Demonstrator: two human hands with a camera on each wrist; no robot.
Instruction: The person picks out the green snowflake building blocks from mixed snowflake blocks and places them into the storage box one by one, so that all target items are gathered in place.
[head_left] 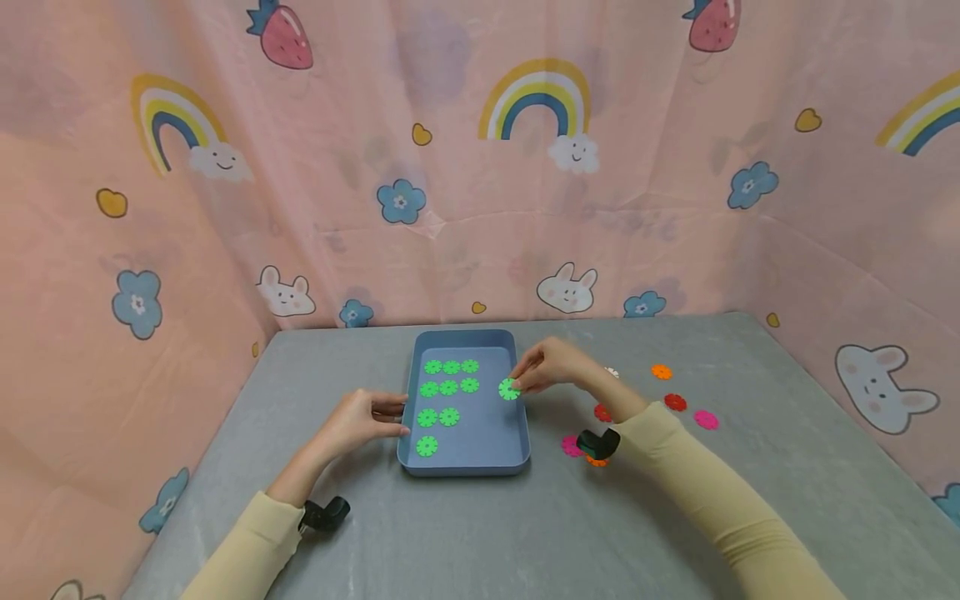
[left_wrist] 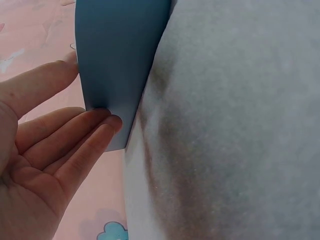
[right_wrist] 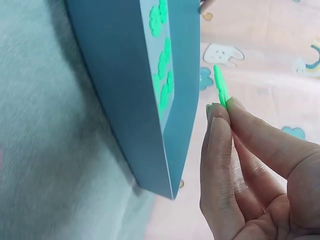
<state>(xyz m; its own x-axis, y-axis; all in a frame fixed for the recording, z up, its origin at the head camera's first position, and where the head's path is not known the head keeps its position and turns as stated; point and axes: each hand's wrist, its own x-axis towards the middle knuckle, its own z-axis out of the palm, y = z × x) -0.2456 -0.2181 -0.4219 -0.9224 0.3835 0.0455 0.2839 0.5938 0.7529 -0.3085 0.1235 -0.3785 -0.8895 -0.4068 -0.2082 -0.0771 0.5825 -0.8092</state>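
Observation:
A blue-grey rectangular tray [head_left: 480, 446] lies on the table with several green snowflake discs [head_left: 447, 387] in rows along its left and middle. My left hand [head_left: 365, 419] holds the tray's left side; in the left wrist view its fingers [left_wrist: 95, 125] touch the outer wall while the thumb reaches the rim. Over the tray's right side, my right hand [head_left: 551, 365] pinches one green snowflake disc [head_left: 509, 389] between thumb and fingertips. Edge-on in the right wrist view, this disc [right_wrist: 220, 85] is raised clear of the tray floor.
Loose discs lie right of the tray: orange [head_left: 662, 372], red [head_left: 676, 402], pink [head_left: 707, 419] and others, some partly hidden by the right arm. A grey cloth [head_left: 450, 533] covers the table. A pink patterned curtain [head_left: 480, 250] hangs behind and at both sides.

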